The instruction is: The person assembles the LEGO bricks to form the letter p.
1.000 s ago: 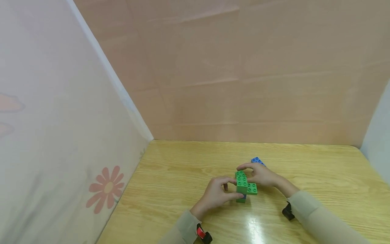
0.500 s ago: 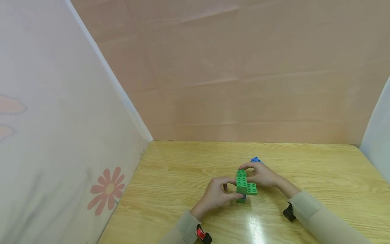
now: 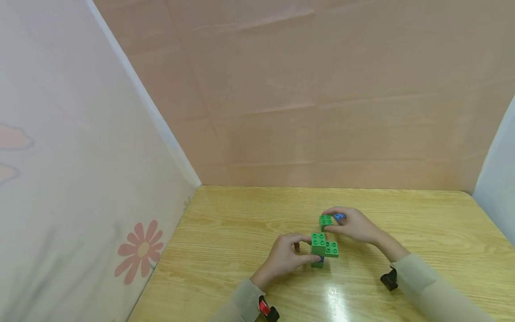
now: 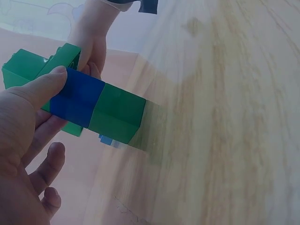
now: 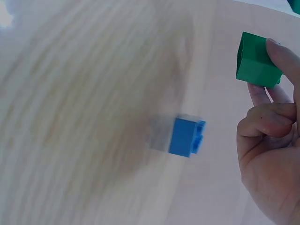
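Tabletop point(image 3: 241, 214) beneath, your right hand point(image 3: 355, 225) pinches one green brick point(image 3: 326, 220), left hand point(image 3: 283, 257) a stack point(image 3: 318, 247); seemingly unstacking, next wants controlled set-down.

The right hand point(image 5: 269, 140) pinches a green block point(image 5: 258, 61) between thumb and fingers, holding it clear of the wooden table point(image 5: 70, 117), its hollow underside turned toward the tabletop. To the right of that block and apart from it, a blue block point(image 5: 183, 136) stands on the table with its studs up and casts a pale reflection, the pinkish wall point(image 5: 220, 70) rising on the far side.
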`<state>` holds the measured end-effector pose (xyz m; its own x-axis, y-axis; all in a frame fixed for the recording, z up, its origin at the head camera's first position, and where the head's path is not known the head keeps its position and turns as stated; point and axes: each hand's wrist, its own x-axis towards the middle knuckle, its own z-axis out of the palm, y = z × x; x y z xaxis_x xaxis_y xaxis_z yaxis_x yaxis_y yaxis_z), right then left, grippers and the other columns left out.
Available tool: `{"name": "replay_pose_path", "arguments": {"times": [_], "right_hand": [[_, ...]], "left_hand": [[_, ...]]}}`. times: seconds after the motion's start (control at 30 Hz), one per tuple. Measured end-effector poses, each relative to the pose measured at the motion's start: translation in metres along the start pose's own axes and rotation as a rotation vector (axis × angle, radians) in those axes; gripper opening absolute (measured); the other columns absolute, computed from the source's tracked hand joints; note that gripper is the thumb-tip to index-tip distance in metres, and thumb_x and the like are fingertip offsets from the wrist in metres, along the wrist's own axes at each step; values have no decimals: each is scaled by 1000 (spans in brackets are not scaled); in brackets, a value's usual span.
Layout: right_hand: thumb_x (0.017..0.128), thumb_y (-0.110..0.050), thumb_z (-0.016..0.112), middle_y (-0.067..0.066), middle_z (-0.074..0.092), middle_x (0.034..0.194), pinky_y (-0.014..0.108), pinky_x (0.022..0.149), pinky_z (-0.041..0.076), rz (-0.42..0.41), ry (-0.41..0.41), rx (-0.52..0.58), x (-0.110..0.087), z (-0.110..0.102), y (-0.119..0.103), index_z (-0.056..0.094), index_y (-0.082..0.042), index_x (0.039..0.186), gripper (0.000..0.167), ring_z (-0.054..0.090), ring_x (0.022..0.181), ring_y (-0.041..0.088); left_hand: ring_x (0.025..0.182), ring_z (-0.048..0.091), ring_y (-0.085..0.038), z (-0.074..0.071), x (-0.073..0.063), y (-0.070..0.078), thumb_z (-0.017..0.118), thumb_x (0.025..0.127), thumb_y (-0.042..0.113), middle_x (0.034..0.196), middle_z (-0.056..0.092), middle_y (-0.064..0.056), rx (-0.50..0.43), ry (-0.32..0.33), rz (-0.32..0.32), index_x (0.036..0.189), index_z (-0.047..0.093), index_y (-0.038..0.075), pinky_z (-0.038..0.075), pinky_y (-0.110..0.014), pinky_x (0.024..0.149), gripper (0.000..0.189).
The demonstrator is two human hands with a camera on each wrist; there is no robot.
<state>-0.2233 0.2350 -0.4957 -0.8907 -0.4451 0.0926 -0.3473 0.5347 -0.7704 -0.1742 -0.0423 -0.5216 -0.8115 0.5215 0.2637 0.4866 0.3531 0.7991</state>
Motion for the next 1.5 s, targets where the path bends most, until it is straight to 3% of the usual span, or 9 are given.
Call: {"name": "replay_pose_path", "arguments": {"times": [0.13,0.23,0.37,0.6,0.63,0.9,1.1,1.3,1.5], "right_hand": [[93,-34,80,15,70,120,27,52,47,-4,-1,43,-4,-7,-3,65,-11,135,50,54,58,11],[94,-31,80,20,68,121,23,42,36,-6,-7,87,-7,-11,-7,64,-10,135,49,42,44,6],[93,-32,80,20,64,131,25,42,37,-7,16,91,-12,-15,-12,65,-14,134,47,44,46,5],[93,-33,80,8,68,94,26,43,37,-33,57,29,-21,-21,-24,67,-17,132,44,31,45,2],[93,-32,81,6,69,100,27,44,37,-40,64,27,-22,-22,-25,67,-17,131,43,31,45,2],[92,-31,82,-12,33,57,29,46,37,-52,82,6,-38,-22,-40,69,-19,129,41,28,48,2],[93,-28,81,-14,30,58,29,48,37,-68,82,-5,-49,-19,-46,69,-19,128,39,26,50,0],[93,-26,81,-14,30,61,29,64,49,-86,81,-9,-59,-15,-49,68,-20,128,38,27,52,-1],[91,-23,83,-13,31,62,26,47,34,-103,92,16,-65,-11,-50,69,-19,127,38,26,53,-2]], "left_hand": [[75,55,-2,0,-1,0,88,85,37,110,72,18,12,2,-1,115,77,20,48,-19,65,36],[76,54,0,1,-1,-1,88,85,37,111,72,18,20,4,2,115,77,20,48,-19,66,36],[77,54,0,2,-1,-1,87,85,37,111,72,18,24,9,6,116,77,20,48,-19,65,37],[76,55,-1,1,0,-2,87,85,38,111,72,17,22,7,4,116,78,19,48,-19,65,38],[76,55,-1,1,0,-2,87,85,38,111,72,18,22,8,3,116,78,19,48,-19,65,38],[74,53,-1,1,0,-2,89,84,36,110,73,16,26,15,20,115,78,17,47,-19,64,38],[74,54,-2,1,-1,-4,89,84,37,110,72,18,39,21,27,115,78,19,47,-19,65,38],[74,53,0,2,-1,-4,88,84,39,109,71,19,41,24,11,115,78,19,47,-19,65,38],[75,54,0,2,-1,-4,88,84,40,109,71,20,40,26,0,115,78,20,47,-19,65,38]]}}
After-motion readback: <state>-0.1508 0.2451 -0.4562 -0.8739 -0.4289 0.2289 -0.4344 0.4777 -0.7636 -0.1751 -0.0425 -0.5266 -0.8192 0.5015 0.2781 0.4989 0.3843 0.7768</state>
